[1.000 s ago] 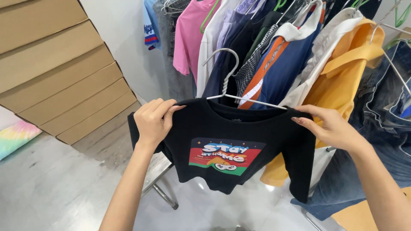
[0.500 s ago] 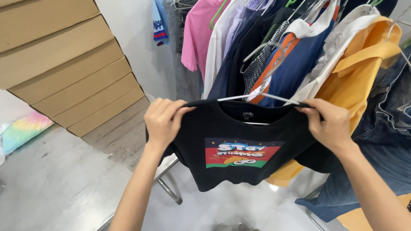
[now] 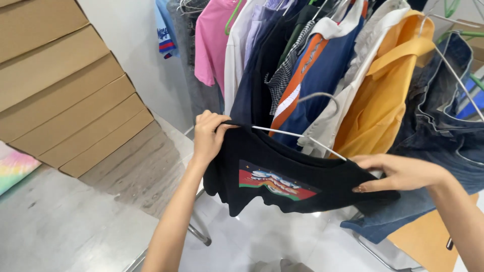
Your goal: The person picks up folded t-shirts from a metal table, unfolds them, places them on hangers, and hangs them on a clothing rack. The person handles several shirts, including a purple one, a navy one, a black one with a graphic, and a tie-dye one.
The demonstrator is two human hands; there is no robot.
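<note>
A black T-shirt (image 3: 282, 176) with a colourful printed patch on the chest hangs tilted on a white wire hanger (image 3: 310, 133). My left hand (image 3: 207, 135) pinches the shirt's left shoulder, up high. My right hand (image 3: 398, 172) grips the right shoulder lower down, fingers over the fabric and the hanger's end. The shirt sits just in front of a packed clothes rack.
The rack holds a pink top (image 3: 212, 45), a navy and orange garment (image 3: 312, 70), a yellow one (image 3: 383, 95) and denim (image 3: 443, 131). Stacked cardboard boxes (image 3: 65, 85) stand at the left. The rack's metal leg (image 3: 199, 234) rests on the grey floor.
The shirt has tilted: my left hand rose and my right hand dropped and slid outward. The hanger hook now shows above the collar, closer to the rack.
</note>
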